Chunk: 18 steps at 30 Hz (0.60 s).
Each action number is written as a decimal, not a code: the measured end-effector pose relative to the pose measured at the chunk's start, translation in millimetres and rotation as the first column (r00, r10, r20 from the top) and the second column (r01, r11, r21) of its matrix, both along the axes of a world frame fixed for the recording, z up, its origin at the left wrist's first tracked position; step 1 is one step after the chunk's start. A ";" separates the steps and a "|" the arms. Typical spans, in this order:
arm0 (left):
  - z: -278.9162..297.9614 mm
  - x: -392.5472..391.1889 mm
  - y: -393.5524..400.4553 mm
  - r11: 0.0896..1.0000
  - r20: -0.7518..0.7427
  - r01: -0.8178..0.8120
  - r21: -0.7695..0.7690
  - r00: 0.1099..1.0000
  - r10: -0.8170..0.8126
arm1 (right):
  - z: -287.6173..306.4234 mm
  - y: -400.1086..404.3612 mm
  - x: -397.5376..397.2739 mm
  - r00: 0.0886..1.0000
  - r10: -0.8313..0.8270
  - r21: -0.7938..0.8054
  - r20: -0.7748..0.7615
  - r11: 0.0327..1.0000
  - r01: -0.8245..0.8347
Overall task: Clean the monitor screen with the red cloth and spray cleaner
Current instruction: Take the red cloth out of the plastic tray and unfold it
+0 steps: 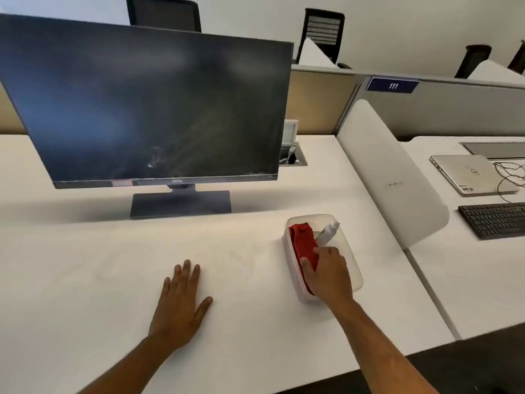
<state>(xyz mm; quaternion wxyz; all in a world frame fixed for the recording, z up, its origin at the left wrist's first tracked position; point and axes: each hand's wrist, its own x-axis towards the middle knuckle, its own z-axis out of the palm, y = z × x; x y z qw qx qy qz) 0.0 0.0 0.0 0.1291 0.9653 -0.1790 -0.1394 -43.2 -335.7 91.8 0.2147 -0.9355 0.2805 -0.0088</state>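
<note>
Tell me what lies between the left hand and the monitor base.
Only bare white desk lies between the left hand and the monitor base, as the head view shows.

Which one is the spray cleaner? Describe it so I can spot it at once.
Start at the monitor and go to the clear tub at its front right. The spray cleaner is the small white bottle inside, leaning beside the red cloth under the right hand.

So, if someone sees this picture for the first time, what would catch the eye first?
Probably the big dark monitor standing at the back left of the white desk, its screen smudged. Next, the red cloth in a clear box on the right, where the right hand reaches in beside a spray bottle. The left hand lies flat on the desk.
</note>
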 end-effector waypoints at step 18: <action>-9.4 -5.3 -1.6 1.000 0.047 -0.019 -0.014 0.999 0.019 | 11.6 -28.1 6.4 0.996 -0.087 0.236 0.006 0.968 0.083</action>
